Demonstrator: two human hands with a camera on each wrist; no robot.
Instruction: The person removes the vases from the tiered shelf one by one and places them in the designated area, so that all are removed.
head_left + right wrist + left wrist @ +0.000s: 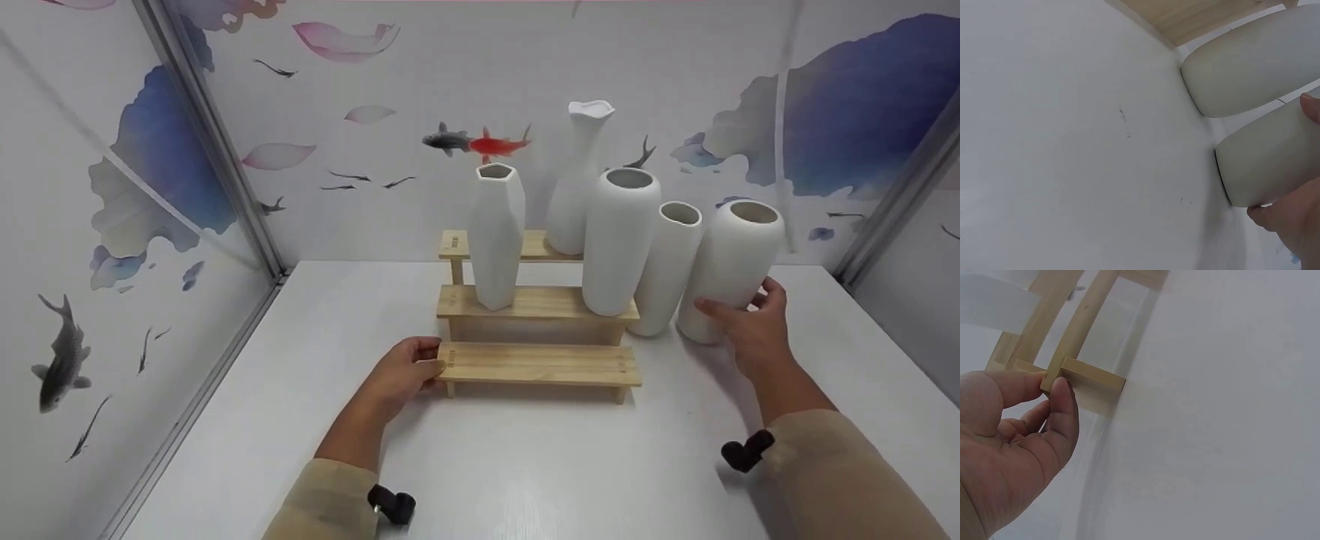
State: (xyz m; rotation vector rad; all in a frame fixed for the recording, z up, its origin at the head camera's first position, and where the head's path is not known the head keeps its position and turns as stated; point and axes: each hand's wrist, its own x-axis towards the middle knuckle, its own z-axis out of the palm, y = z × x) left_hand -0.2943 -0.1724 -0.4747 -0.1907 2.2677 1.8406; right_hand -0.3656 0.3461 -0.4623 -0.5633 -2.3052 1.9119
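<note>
A three-step wooden stand is on the white table. My left hand pinches the left end of its lowest board between thumb and fingers. My right hand grips a rounded white vase low on its side, right of the stand; its base is at the tabletop in the right wrist view. Left of it is a slimmer white vase, close to the stand's right end. The middle step bears a faceted vase and a wide white vase. A wavy-rimmed vase stands on the top step.
The white tabletop extends in front of the stand and to both sides. Behind it rises a panel printed with fish and petals. Side panels with metal frame edges enclose the table at left and right.
</note>
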